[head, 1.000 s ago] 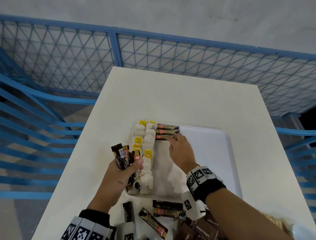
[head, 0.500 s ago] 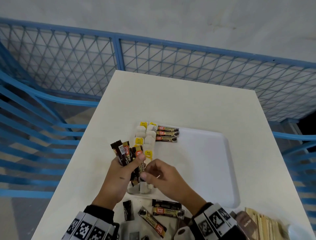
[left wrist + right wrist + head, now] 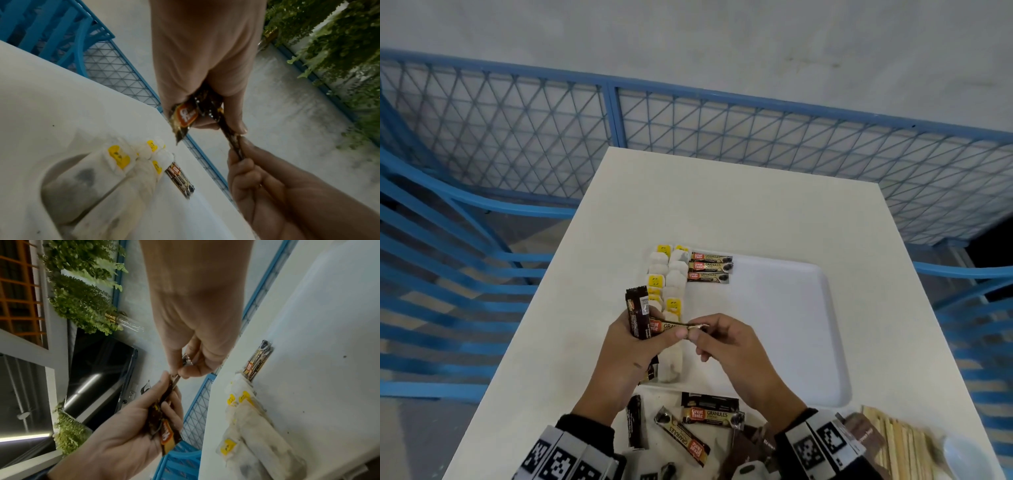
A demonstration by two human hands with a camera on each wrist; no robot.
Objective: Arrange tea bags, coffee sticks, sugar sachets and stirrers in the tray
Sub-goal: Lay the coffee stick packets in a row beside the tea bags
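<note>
We've got a bundle of sticks [image 3: 637,313] gripped in our left hand [image 3: 633,346], fingers curled round it, above the tray's [image 3: 784,325] near-left corner. Our right hand [image 3: 726,346] pinches one stick [image 3: 674,324] by its end, thumb and forefinger pressed tight; it bridges the two hands. Beyond the fingers, tea bags [image 3: 671,277] run in two rows along the tray's left edge, three placed sticks [image 3: 709,267] beside them. Behind our wrists, loose sticks [image 3: 709,416] and stirrers [image 3: 900,442] lie on the counter [image 3: 756,192].
</note>
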